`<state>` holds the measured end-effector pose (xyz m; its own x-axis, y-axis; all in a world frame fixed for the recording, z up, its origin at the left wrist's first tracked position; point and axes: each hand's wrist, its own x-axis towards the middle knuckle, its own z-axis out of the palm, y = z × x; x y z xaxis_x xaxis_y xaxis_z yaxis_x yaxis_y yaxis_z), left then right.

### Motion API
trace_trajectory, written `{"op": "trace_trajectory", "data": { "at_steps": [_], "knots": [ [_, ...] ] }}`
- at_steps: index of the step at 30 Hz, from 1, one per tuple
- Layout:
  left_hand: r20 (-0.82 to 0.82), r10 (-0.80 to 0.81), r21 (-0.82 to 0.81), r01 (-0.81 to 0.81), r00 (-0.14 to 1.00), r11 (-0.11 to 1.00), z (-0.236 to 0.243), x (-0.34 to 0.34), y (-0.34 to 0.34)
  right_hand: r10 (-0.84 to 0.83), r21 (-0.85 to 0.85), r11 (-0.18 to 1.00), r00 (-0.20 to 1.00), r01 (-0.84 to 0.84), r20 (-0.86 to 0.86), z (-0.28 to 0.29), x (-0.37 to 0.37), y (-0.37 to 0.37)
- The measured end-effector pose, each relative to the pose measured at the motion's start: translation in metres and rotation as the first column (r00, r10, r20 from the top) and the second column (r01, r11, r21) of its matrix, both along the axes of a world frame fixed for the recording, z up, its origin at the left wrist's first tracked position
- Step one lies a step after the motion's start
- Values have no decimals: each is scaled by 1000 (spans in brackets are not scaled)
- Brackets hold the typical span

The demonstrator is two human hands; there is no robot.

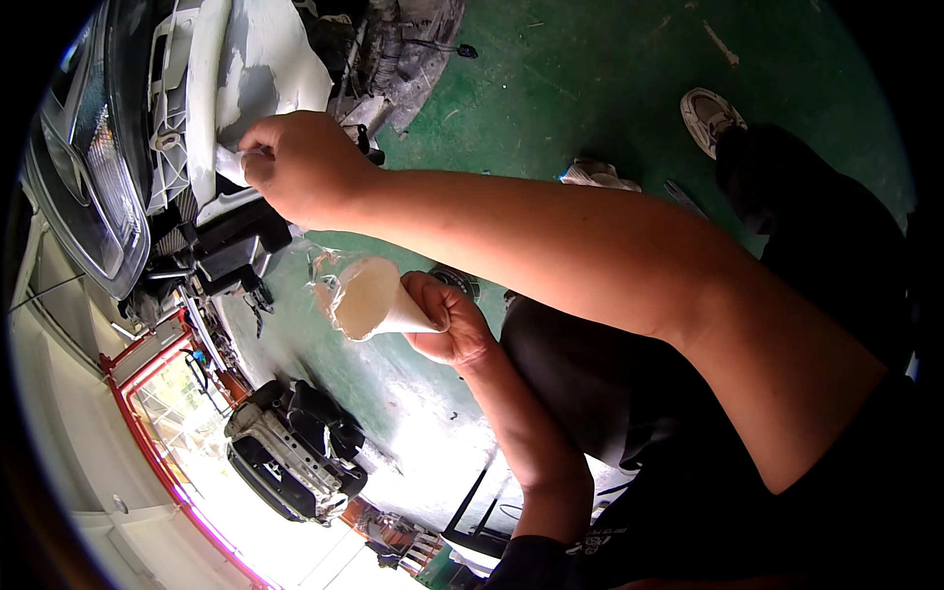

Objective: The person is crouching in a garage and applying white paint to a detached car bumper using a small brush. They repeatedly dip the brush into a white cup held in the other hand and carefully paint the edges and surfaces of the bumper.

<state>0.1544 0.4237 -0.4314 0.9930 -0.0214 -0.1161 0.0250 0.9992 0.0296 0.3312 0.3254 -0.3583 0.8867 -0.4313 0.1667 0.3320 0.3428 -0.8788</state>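
With the right hand [300,162] pinching a small spreader [229,163] against the bumper [265,69], the left hand [447,320] gripping the filler board [372,298] could tilt and drip.

I was looking into a car repair workshop: a stripped car front [211,88] patched with grey filler stood beside its headlight [93,187]. The green painted floor [590,88] was scuffed and stained, and a loose engine part [295,447] lay near a bright open doorway [211,462].
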Motion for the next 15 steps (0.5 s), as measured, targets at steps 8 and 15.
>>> {"op": "trace_trajectory", "data": {
  "at_steps": [8, 15],
  "knots": [
    [-25, 4, -23, -5, 1000, 1000, -5, 0, 3, 380, 617, 753, 917, -229, -123, 20, 9, -26],
    [-29, 16, -33, -17, 999, 999, -3, -1, 4, 532, 845, 477, 845, -243, -58, 6, 9, -30]
  ]
}}
